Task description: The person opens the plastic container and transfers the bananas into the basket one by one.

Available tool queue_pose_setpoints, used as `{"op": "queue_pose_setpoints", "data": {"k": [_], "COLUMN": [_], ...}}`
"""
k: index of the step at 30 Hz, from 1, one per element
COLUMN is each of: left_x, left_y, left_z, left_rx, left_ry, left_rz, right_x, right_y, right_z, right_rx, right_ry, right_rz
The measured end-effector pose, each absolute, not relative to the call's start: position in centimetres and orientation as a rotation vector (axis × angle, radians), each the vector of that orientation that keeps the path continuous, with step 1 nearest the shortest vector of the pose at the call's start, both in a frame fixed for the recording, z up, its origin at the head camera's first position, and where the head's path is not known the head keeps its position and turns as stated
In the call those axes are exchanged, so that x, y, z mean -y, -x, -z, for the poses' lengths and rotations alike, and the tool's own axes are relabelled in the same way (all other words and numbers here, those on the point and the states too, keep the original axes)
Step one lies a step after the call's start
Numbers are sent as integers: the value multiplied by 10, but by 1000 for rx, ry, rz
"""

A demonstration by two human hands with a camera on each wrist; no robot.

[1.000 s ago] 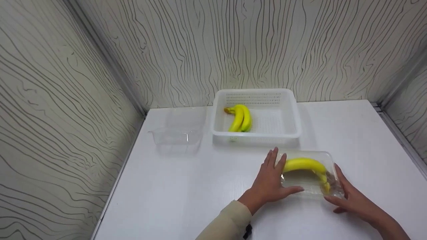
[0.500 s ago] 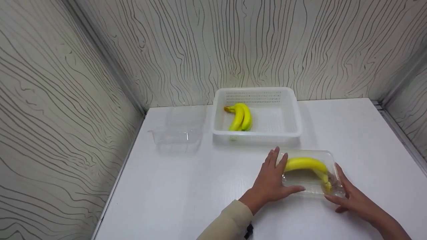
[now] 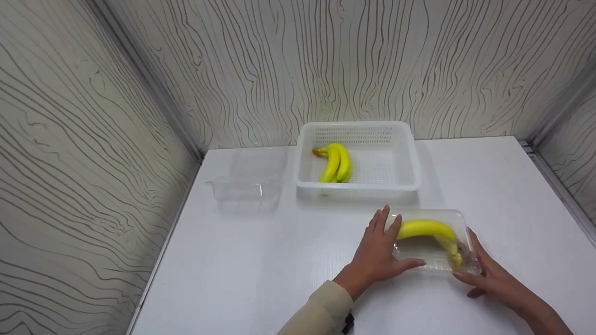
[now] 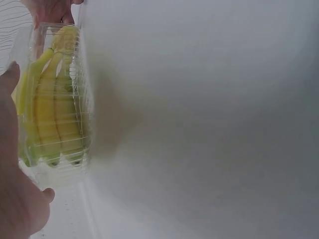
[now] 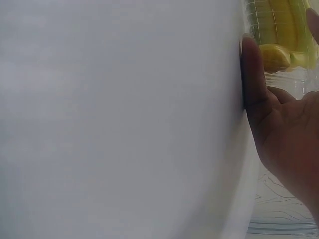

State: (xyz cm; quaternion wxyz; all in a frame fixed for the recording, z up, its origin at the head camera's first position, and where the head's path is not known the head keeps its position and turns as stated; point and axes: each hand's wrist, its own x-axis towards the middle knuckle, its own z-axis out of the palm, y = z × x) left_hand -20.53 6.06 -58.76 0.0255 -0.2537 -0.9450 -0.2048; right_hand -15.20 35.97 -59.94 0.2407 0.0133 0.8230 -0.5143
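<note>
Both hands rest with straight fingers against a clear lidded box [image 3: 433, 244] of bananas [image 3: 428, 230] — the left hand [image 3: 375, 256] at its left end, the right hand [image 3: 493, 277] at its right end. The box lies on the white surface [image 3: 260, 265], just before the white basket [image 3: 358, 158] with more bananas; an open clear box [image 3: 249, 184] stands further left.
</note>
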Motion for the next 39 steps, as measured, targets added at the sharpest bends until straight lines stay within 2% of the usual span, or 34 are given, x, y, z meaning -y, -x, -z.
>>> {"op": "queue_pose_setpoints", "data": {"k": [39], "left_x": [-63], "left_y": [209], "left_z": [581], "left_rx": [2819], "left_ry": [832], "left_rz": [341], "right_x": [-359], "right_y": [159], "right_z": [596], "right_rx": [-2224], "right_ry": [-142], "right_rz": [1354]}}
